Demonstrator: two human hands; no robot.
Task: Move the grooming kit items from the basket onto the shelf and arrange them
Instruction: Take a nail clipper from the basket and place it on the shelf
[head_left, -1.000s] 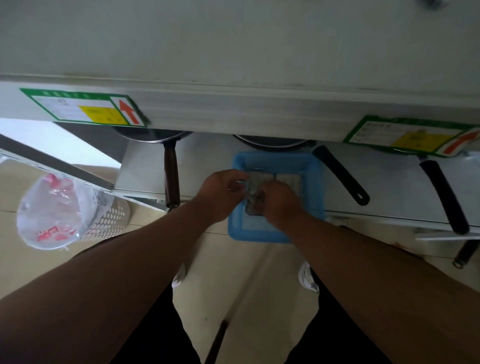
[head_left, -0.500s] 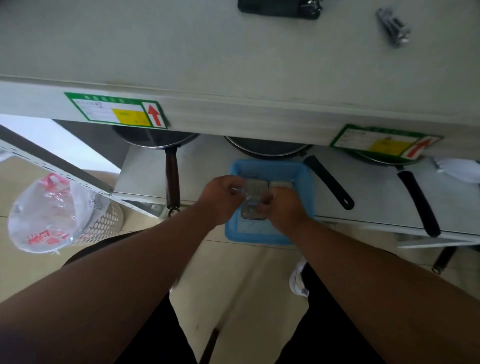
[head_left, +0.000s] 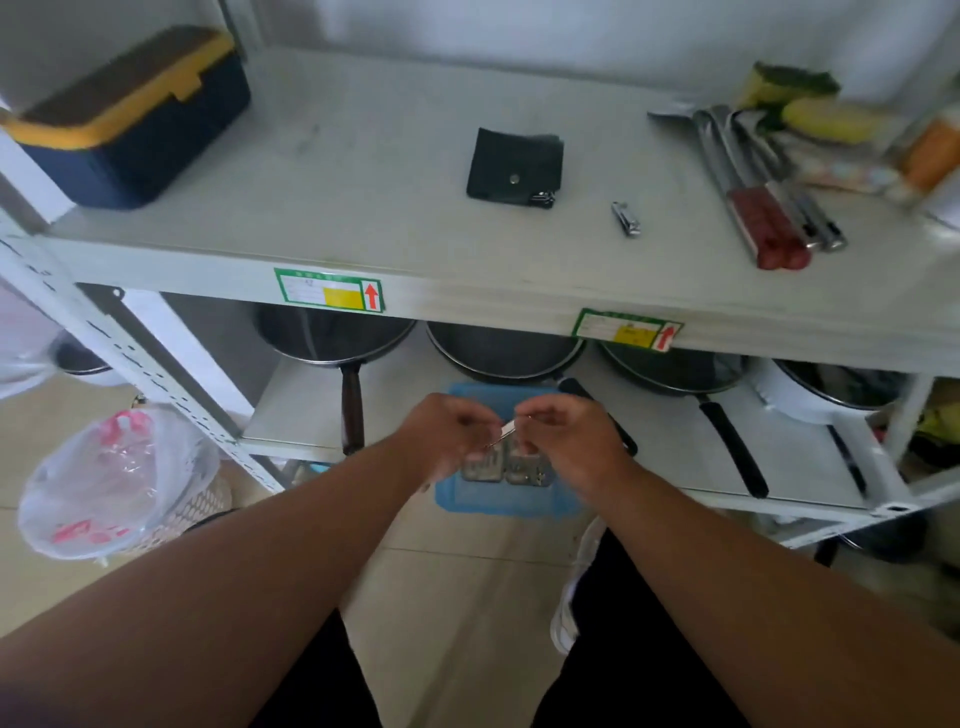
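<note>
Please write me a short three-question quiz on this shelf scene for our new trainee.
1. True or false: the nail clipper lies inside the blue basket.
2. What do the left hand and right hand hold between them? A) a thin metal tool B) a sponge C) a pan
3. Which dark item lies left of the nail clipper on the upper shelf?

Key: 1 false, it lies on the upper shelf; 2 A; 3 the black pouch.

Shelf-edge labels (head_left: 329, 297): red arrows, text illegible.
</note>
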